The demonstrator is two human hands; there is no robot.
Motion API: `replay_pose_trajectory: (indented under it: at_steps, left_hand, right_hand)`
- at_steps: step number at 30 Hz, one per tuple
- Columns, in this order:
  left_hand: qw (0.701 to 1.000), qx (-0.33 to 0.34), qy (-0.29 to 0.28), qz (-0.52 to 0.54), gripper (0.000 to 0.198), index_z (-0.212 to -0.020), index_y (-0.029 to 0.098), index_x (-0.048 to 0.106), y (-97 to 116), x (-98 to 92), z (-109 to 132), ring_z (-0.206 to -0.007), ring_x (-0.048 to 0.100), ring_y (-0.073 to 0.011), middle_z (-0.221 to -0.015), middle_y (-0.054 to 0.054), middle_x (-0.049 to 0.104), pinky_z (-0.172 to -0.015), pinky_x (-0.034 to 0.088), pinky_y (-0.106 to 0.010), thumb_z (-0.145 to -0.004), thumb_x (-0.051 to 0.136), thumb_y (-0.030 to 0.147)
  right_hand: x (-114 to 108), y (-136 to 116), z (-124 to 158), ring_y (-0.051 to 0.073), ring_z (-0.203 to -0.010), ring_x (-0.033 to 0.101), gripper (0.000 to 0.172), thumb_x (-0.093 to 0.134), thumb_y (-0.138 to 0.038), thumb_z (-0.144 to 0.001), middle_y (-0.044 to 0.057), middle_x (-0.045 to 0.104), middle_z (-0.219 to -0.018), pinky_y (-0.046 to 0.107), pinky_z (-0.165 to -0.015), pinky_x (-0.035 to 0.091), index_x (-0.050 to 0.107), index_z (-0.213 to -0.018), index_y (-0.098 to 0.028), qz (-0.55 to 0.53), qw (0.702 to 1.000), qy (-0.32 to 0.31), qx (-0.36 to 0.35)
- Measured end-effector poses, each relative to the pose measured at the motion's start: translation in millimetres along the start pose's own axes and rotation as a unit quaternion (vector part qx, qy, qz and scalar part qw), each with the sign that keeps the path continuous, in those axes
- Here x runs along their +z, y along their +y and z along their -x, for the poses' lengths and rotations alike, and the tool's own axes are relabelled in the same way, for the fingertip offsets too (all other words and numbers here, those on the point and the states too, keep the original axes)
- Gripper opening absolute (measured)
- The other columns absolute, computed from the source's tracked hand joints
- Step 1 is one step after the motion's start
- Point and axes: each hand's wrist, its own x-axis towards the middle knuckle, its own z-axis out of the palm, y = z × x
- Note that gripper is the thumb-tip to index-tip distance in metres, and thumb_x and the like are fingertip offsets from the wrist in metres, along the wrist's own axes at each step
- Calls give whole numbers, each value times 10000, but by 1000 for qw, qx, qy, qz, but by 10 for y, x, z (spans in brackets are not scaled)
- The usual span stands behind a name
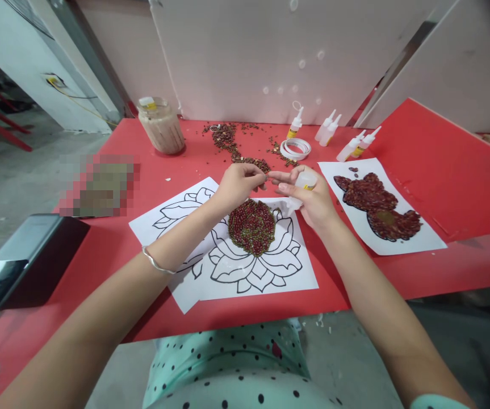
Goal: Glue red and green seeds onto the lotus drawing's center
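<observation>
My left hand (243, 183) is pinched, its fingertips meeting the outstretched fingers of my right hand (308, 196); anything between them is too small to name. A translucent glue bottle (306, 182) lies in the right palm, held under the thumb with its nozzle pointing down and left. Below both hands is a white sheet (308, 278) with a black flower outline, its centre covered by a round patch of dark red and green beads or seeds (252, 228). A second flower sheet (146, 222) lies partly under it and under my left forearm.
Loose brown seeds (224, 139) are scattered behind the hands, near a jar (162, 128) and a tape roll (294, 149). Several glue bottles (350, 146) stand or lean at the back right. A decorated sheet (427, 241) lies right; a dark box (36, 255) sits left.
</observation>
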Motion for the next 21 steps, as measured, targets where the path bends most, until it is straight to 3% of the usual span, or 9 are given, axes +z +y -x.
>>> replay_pose_trajectory:
  at_steps: [8, 12, 21]
  left_hand:
    - [989, -36, -61, 127, 156, -714, 156, 674, 18, 2, 13, -567, 501, -63, -765, -54, 703, -477, 323, -219, -787, 568, 244]
    - [985, -46, -67, 151, 202, -686, 157, 649, 27, 4, 10, -556, 488, -66, -754, -66, 693, -455, 281, -226, -823, 567, 281]
    - [979, -29, -80, 184, 123, -751, 153, 663, 48, 19, 43, -547, 466, -46, -731, -42, 666, -483, 317, -208, -824, 608, 236]
  right_hand:
    - [-25, -58, -9, 181, -935, 663, 340, 775, -229, -610, -7, 722, -919, 385, -841, 552, 442, -680, -235, -54, 997, 4, 57]
    - [-30, -39, -13, 183, -891, 678, 316, 771, -207, -601, -9, 720, -879, 388, -832, 552, 467, -685, -230, -69, 996, -5, 58]
    - [-25, -19, -11, 154, -847, 683, 270, 719, -192, -639, -40, 717, -859, 383, -919, 512, 457, -688, -237, -98, 993, -11, 68]
